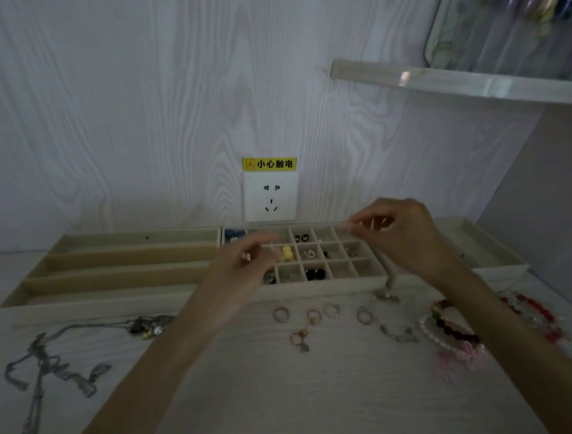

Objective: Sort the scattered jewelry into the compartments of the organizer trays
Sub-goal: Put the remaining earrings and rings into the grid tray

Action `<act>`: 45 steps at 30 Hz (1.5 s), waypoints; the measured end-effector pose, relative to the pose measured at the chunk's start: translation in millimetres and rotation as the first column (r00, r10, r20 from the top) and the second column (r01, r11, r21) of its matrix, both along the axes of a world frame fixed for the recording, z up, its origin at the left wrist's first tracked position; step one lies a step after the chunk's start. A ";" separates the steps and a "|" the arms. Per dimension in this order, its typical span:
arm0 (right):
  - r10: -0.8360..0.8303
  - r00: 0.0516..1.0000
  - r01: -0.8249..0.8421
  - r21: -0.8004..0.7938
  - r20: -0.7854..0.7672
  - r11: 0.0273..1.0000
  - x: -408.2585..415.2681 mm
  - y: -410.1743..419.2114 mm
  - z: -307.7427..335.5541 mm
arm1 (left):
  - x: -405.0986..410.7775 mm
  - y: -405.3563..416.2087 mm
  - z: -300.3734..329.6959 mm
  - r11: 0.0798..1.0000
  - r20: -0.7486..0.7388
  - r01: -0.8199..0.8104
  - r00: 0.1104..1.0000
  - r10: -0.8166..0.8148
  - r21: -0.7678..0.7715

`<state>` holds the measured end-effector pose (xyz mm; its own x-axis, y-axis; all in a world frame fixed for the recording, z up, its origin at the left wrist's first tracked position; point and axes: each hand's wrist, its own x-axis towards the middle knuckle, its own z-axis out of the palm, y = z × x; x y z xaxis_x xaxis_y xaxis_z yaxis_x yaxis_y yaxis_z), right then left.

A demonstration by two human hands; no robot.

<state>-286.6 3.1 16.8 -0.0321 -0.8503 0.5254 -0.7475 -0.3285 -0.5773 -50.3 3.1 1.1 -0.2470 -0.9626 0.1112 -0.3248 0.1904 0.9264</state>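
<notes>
Head view: a small pale piece, too blurred to identify, seems pinched by the right hand (400,234) over the gridded tray (372,280); the left hand (247,261) is blurred, its state unclear. Best lowered into an unfilled compartment before letting go. Rings (280,314) wait on the bench (252,382).

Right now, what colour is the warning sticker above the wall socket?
Yellow with black characters, seen in the head view.

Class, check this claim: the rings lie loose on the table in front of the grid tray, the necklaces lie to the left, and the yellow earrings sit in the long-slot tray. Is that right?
Not quite. The head view shows the yellow earrings in a compartment of the grid tray, not the long-slot tray. The rings do lie loose on the table in front of it, with the necklaces to the left.
</notes>
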 end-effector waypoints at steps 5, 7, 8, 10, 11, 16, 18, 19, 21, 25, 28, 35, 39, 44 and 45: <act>-0.107 0.952 0.191 0.284 -0.286 0.940 -28.4 -51.2 11.2 | 30.7 -22.3 -17.3 0.875 0.330 -0.269 0.849 0.413 -0.402; -0.069 0.929 0.209 0.360 -0.364 0.909 -27.9 -64.4 8.2 | 36.6 -24.5 -18.4 0.872 0.359 -0.289 0.825 0.437 -0.396; -0.059 0.915 0.225 0.385 -0.400 0.895 -26.7 -69.6 6.0 | 38.4 -25.2 -19.1 0.876 0.376 -0.293 0.817 0.438 -0.383; -0.056 0.893 0.264 0.420 -0.447 0.868 -25.6 -79.2 0.2 | 39.9 -26.4 -20.2 0.884 0.397 -0.299 0.809 0.434 -0.359; -0.055 0.888 0.278 0.436 -0.457 0.856 -25.1 -82.8 -2.5 | 39.8 -26.4 -20.0 0.887 0.398 -0.299 0.809 0.431 -0.353; -0.065 0.876 0.320 0.475 -0.477 0.820 -18.7 -88.6 -5.9 | 39.7 -28.4 -20.9 0.897 0.412 -0.290 0.811 0.416 -0.334; -0.082 0.865 0.344 0.468 -0.494 0.814 -15.2 -87.8 -4.9 | 40.2 -29.6 -22.5 0.900 0.417 -0.289 0.810 0.412 -0.327; -0.088 0.859 0.356 0.464 -0.505 0.811 -13.6 -87.5 -4.3 | 40.1 -29.9 -22.8 0.902 0.416 -0.287 0.813 0.408 -0.323; -0.094 0.847 0.374 0.460 -0.524 0.805 -11.5 -87.6 -4.5 | 40.2 -30.5 -23.8 0.908 0.410 -0.282 0.822 0.395 -0.309; -0.123 0.830 0.410 0.447 -0.543 0.795 -8.5 -86.5 -5.1 | 39.7 -30.0 -24.2 0.913 0.407 -0.293 0.825 0.392 -0.284; -0.112 0.831 0.402 0.450 -0.544 0.797 -8.1 -85.2 -3.7 | 40.1 -29.7 -25.1 0.911 0.419 -0.296 0.817 0.397 -0.287; -0.120 0.825 0.416 0.449 -0.552 0.791 -8.6 -84.6 -2.0 | 42.7 -30.6 -24.1 0.916 0.480 -0.307 0.782 0.397 -0.257; -0.114 0.826 0.407 0.444 -0.551 0.798 -8.8 -80.1 0.6 | 43.6 -27.0 -21.1 0.911 0.529 -0.302 0.744 0.409 -0.280; -0.124 0.862 0.346 0.391 -0.492 0.853 -9.3 -54.6 28.0 | 44.0 -25.7 -19.0 0.918 0.518 -0.294 0.760 0.393 -0.265; -0.121 0.888 0.293 0.344 -0.444 0.892 -3.4 -41.7 35.3 | 43.9 -25.2 -18.6 0.920 0.518 -0.296 0.761 0.390 -0.258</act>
